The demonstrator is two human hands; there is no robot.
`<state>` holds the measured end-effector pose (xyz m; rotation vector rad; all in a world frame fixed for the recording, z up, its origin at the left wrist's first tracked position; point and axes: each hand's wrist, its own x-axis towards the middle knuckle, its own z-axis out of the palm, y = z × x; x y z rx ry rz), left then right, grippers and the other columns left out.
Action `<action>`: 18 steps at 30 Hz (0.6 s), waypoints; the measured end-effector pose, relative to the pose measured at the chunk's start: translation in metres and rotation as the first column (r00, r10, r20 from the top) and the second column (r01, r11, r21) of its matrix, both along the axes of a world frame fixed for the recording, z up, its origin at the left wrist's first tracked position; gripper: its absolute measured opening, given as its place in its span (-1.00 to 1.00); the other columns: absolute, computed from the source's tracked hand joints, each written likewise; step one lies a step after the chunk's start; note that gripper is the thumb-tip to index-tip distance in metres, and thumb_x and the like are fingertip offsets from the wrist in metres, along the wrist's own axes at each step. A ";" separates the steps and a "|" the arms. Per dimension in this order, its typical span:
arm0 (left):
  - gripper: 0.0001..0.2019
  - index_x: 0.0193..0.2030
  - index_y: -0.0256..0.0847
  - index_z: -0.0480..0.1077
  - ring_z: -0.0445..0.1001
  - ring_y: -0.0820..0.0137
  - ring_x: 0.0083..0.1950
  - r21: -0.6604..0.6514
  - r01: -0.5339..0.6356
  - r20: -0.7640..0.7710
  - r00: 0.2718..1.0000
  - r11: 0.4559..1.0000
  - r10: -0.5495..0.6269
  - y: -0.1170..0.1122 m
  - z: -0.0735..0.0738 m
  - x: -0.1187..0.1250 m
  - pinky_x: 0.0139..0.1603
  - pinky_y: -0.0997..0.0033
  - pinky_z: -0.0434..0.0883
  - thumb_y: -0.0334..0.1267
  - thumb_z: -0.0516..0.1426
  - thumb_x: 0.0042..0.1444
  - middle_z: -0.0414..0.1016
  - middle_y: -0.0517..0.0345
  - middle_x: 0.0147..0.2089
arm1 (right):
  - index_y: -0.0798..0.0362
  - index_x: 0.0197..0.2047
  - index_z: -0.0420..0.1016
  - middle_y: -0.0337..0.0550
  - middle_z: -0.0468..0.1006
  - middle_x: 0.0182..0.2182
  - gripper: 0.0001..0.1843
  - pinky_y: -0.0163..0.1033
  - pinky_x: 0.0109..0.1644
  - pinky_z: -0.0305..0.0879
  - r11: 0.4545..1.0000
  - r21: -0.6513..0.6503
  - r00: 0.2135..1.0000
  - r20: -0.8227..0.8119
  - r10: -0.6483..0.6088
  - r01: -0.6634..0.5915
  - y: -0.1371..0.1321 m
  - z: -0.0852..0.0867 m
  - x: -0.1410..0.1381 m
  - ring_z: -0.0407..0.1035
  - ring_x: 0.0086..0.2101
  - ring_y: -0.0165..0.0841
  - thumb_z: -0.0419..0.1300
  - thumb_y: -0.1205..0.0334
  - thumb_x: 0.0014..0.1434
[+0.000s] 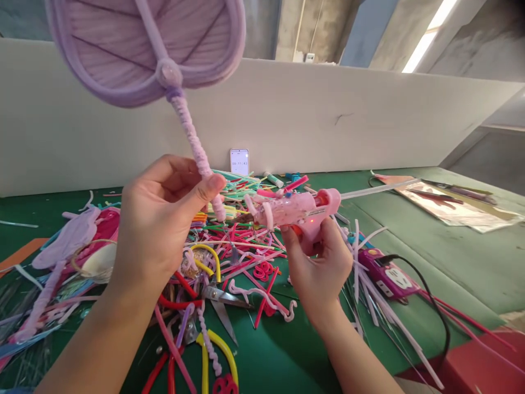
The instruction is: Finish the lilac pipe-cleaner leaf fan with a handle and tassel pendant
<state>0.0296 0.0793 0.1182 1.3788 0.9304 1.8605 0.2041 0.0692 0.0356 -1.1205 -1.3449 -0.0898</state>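
My left hand (162, 210) pinches the wrapped stem of a lilac pipe-cleaner fan (191, 128) between thumb and fingers. The fan's rounded, pleated head rises at the upper left and runs out of the frame. In my right hand (320, 268) is a pink hot glue gun (303, 210), gripped by its handle, with a small light glowing on it. A clear glue stick (377, 189) sticks out from its back. The gun's nozzle points left, close to the lower tip of the stem; whether they touch I cannot tell.
Pipe cleaners (246, 246) lie heaped mid-table. Scissors (225, 298) and yellow-handled pliers (219, 350) are in front. A purple power strip (385, 273) with a black cable sits right. A phone (239, 161) showing a timer leans against the white partition (307, 120). Another lilac piece (68, 241) lies left.
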 end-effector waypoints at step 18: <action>-0.82 -0.43 -0.24 0.50 0.44 0.56 -0.54 -0.013 0.062 0.037 0.997 0.998 -0.061 0.000 0.000 0.001 -0.56 0.59 0.42 -0.33 0.41 -0.12 0.50 0.26 -0.49 | -0.03 -0.51 0.01 -0.42 0.05 -0.59 -0.55 -0.31 -0.50 -0.04 1.000 0.021 1.000 0.018 0.011 -0.011 -0.001 -0.002 0.002 -0.05 -0.57 -0.48 0.26 0.30 0.15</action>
